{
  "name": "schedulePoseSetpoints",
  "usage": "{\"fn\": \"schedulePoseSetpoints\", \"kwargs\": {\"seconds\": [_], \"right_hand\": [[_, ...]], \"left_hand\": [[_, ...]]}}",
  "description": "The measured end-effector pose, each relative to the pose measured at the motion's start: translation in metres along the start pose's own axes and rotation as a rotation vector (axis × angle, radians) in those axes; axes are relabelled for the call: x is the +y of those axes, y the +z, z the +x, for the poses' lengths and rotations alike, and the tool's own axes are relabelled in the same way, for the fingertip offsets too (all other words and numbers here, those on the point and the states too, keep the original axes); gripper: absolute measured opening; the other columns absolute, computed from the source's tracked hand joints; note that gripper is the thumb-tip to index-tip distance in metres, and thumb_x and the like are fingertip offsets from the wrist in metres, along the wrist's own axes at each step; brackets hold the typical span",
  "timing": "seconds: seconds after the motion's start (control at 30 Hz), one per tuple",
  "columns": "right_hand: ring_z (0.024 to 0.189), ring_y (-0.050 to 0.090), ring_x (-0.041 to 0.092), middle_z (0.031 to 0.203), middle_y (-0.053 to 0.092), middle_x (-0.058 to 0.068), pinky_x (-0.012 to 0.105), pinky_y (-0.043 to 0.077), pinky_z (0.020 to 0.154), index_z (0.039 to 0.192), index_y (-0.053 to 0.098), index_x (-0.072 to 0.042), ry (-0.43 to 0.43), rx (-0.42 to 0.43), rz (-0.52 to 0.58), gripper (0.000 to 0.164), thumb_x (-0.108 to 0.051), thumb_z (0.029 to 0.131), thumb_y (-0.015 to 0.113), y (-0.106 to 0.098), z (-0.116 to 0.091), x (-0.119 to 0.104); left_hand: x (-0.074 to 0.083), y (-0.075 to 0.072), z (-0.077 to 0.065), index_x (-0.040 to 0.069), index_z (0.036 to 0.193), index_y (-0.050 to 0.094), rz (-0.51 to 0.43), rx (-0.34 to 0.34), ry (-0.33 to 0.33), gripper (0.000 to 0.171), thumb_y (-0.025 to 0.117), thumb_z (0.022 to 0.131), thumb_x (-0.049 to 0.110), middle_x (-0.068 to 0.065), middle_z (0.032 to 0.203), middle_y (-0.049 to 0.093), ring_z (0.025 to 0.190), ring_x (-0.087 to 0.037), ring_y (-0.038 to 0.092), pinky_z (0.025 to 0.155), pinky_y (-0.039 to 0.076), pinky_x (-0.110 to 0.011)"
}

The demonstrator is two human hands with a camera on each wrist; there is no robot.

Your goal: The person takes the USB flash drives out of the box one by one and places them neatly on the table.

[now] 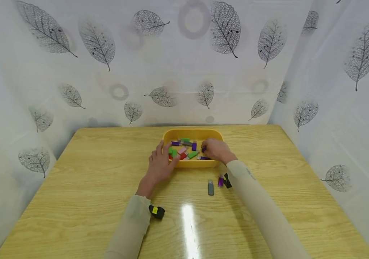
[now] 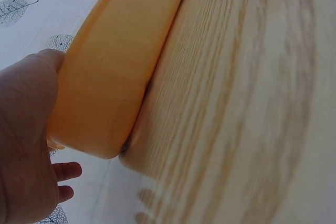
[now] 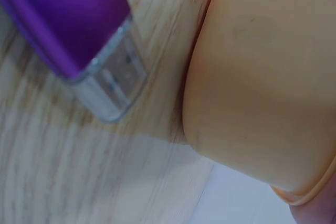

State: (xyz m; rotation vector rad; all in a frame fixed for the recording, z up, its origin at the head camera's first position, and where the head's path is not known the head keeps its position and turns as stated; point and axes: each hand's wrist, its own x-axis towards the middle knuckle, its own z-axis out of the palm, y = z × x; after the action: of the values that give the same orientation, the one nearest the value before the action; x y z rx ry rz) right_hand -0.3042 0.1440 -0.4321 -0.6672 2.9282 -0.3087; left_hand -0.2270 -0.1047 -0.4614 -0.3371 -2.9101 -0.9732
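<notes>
A yellow plastic bin (image 1: pixel 191 163) at the table's back holds several USB sticks: green, red, pink, grey and purple. At its front left corner, my left hand (image 1: pixel 160 163) grips the rim, thumb along the front and a finger reaching inside. The left wrist view shows the thumb at the rim and two fingertips (image 2: pixel 67 171) past the bin's end. Inside the right end, my right hand (image 1: pixel 217 149) pinches a dark purple USB stick (image 1: pixel 203 149), mostly hidden by the fingers. Another purple USB stick (image 1: pixel 202 158) lies just below that hand.
In front of the bin, a grey USB stick (image 1: pixel 210 187) and a bright purple USB stick (image 1: pixel 221 181) lie on the wooden table (image 1: pixel 106 180). The purple one looms large in the right wrist view. Leaf-patterned white sheets (image 1: pixel 171 72) hang behind and to the sides.
</notes>
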Motion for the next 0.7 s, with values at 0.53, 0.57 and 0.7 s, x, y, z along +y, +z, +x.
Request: {"fn": "schedulePoseSetpoints", "kwargs": {"seconds": [0.53,0.57,0.7], "right_hand": [[0.098,0.060,0.022,0.112,0.066,0.009,0.043,0.053,0.085,0.111,0.070,-0.010,0.043,0.005,-0.030,0.023,-0.019,0.093,0.062,0.0014,-0.0023,0.0008],[0.096,0.060,0.022,0.111,0.066,0.008,0.043,0.053,0.084,0.111,0.070,-0.010,0.044,0.003,-0.030,0.022,-0.019,0.093,0.061,0.0016,-0.0020,0.0011],[0.086,0.059,0.019,0.106,0.068,0.006,0.040,0.052,0.078,0.108,0.069,-0.010,0.048,-0.004,-0.035,0.020,-0.020,0.092,0.061,0.0024,-0.0004,0.0018]], "left_hand": [[0.0014,-0.0005,-0.0002,0.014,0.156,0.022,0.000,-0.004,-0.006,0.069,0.045,0.102,0.050,-0.017,0.163,0.006,0.141,-0.047,0.021,0.114,0.016,-0.063],[0.0015,-0.0005,-0.0002,0.014,0.156,0.022,-0.002,-0.003,-0.006,0.068,0.045,0.102,0.049,-0.017,0.163,0.006,0.141,-0.047,0.021,0.114,0.016,-0.064],[0.0013,-0.0005,-0.0002,0.013,0.155,0.023,0.002,0.000,-0.006,0.068,0.045,0.102,0.050,-0.017,0.163,0.006,0.141,-0.047,0.021,0.114,0.016,-0.064]]}}
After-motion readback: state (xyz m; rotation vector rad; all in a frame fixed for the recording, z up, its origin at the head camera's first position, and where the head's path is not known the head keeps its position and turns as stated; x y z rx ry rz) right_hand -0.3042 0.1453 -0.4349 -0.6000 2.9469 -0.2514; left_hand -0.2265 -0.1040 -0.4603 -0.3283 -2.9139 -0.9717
